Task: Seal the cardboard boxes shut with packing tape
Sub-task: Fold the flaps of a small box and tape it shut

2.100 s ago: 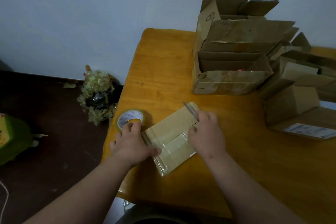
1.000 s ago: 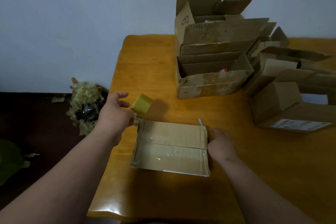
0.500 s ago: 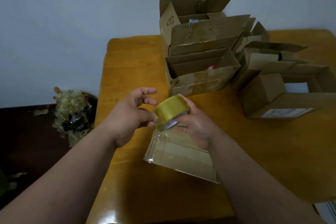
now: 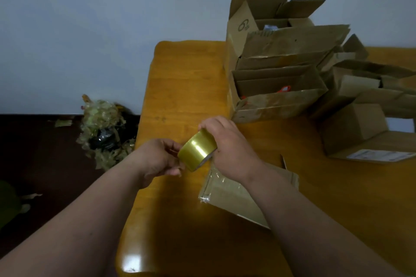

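Observation:
A yellow-gold roll of packing tape [image 4: 197, 149] is held in the air above the table's left part. My right hand [image 4: 227, 148] grips it from the right, fingers curled over its top. My left hand [image 4: 157, 157] touches the roll's left side, fingers curled at its edge. Below my right forearm a flat closed cardboard box [image 4: 231, 195] lies on the orange wooden table [image 4: 180, 83], with clear tape shining along its left end. A thin metal blade [image 4: 283, 160] sticks up at the box's far edge.
Several open cardboard boxes [image 4: 276, 87] stand stacked at the back of the table, more [image 4: 360, 123] at the right. A heap of crumpled tape waste [image 4: 103, 128] lies on the dark floor left of the table. The table's left edge is close to my left hand.
The box was turned and my left hand lifted the tape roll off the table. My right hand left the box and took the roll; both hands now hold it slightly farther left.

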{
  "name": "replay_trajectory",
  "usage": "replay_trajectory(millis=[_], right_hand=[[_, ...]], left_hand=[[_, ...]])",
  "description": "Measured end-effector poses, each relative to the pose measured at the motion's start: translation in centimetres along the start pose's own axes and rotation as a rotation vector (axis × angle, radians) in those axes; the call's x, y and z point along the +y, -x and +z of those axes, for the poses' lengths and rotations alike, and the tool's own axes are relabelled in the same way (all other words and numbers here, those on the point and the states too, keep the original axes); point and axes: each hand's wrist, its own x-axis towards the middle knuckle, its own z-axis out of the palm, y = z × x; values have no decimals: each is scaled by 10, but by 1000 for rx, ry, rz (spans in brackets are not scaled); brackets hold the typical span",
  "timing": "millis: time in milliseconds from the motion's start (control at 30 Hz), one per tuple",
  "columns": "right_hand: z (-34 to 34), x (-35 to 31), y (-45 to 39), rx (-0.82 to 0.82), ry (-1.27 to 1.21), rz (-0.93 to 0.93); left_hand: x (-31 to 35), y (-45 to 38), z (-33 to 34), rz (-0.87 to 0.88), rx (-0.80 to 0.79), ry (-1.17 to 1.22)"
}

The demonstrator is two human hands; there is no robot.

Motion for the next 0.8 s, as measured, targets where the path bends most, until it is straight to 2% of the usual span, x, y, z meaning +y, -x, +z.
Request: replay_trajectory(millis=[267, 467, 533, 667, 800], right_hand=[[37, -4, -36, -181, 288, -235], [58, 4, -48, -277, 414, -330], [60, 7, -50, -285, 443, -359], [62, 12, -51, -349, 482, -390], [66, 18, -46, -422, 460, -331]], left_hand=[[-28, -32, -15, -92, 172, -4], [-52, -51, -13, -133, 162, -46], [-59, -57, -11, -80, 179, -144], [-77, -63, -5, 56, 346, -445], [-96, -65, 3, 244, 439, -599]])
